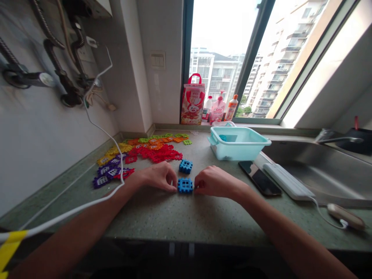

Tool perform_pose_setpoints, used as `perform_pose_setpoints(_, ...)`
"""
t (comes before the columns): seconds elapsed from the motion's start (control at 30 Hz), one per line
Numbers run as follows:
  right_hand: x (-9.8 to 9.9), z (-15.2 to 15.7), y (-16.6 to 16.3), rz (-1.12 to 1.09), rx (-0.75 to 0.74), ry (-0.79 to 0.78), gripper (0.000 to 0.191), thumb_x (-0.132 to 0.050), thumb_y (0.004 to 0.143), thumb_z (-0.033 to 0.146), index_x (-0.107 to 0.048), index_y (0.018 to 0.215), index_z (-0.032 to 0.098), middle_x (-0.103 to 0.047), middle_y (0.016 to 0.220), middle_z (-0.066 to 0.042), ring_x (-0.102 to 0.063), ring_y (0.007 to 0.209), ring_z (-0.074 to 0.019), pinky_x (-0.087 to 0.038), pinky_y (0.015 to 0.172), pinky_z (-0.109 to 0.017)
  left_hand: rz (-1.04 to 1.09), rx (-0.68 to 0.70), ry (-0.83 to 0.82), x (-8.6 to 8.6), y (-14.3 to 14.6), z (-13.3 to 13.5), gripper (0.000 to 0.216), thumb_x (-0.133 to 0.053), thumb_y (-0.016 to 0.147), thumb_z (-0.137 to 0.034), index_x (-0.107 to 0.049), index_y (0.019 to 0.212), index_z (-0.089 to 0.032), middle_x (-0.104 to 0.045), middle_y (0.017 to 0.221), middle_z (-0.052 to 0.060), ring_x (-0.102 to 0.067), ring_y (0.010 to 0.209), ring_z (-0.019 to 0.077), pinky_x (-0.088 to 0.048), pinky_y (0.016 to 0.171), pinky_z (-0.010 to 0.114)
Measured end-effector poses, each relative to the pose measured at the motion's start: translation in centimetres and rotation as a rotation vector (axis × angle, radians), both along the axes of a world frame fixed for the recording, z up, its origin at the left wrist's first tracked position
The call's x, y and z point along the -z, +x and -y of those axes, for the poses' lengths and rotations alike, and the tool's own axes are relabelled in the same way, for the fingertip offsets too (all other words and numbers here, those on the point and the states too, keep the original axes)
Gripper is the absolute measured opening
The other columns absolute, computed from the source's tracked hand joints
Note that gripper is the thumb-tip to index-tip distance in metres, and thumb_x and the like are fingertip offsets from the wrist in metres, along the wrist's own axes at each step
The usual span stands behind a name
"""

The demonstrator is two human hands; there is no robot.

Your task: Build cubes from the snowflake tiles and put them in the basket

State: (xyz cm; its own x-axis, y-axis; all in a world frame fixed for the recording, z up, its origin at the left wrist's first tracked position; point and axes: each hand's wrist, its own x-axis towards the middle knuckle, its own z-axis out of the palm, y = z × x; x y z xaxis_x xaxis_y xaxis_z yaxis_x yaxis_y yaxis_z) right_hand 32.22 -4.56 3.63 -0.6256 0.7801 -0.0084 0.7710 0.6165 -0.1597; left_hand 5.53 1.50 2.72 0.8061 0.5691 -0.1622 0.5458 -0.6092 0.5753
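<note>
A blue interlocking block (185,186) with a window-like grid lies on the counter between my hands. My left hand (161,176) is curled at its left edge, thumb and fingertips pinched in close. At the right edge, the bent fingers of my right hand (210,181) press in from the other side. Just beyond it sits a second blue block (185,166), which neither hand touches. Both blue blocks look thick, perhaps several pieces stacked. To the left lie loose pieces of the same kind: red pieces (159,154), purple pieces (107,173), yellow pieces (116,151), orange pieces (154,144) and green pieces (162,136).
A light teal plastic basin (238,149) stands at the back right, with something blue inside. Right of it are a phone (259,178), a white power strip (286,181) and a steel sink (308,166). A white cable (99,126) hangs across the left side. Bottles line the windowsill.
</note>
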Motion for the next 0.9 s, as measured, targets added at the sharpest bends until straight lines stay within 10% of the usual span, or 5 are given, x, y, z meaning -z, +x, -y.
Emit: perform_pose_setpoints(0.9, 0.8, -1.0, -0.2, -0.063, -0.021, 0.048, 0.017, -0.065, 0.084, 0.019, -0.081, 0.079, 0.024, -0.077, 0.075, -0.002, -0.064, 0.064, -0.0138, -0.034, 0.061, -0.026, 0.111, -0.038, -0.062, 1.9, -0.5, -1.2, 0.033, -0.073, 0.084, -0.043, -0.083, 0.098, -0.015, -0.067, 0.058, 0.0, -0.055, 0.048, 0.0096, -0.035, 0.047, 0.019)
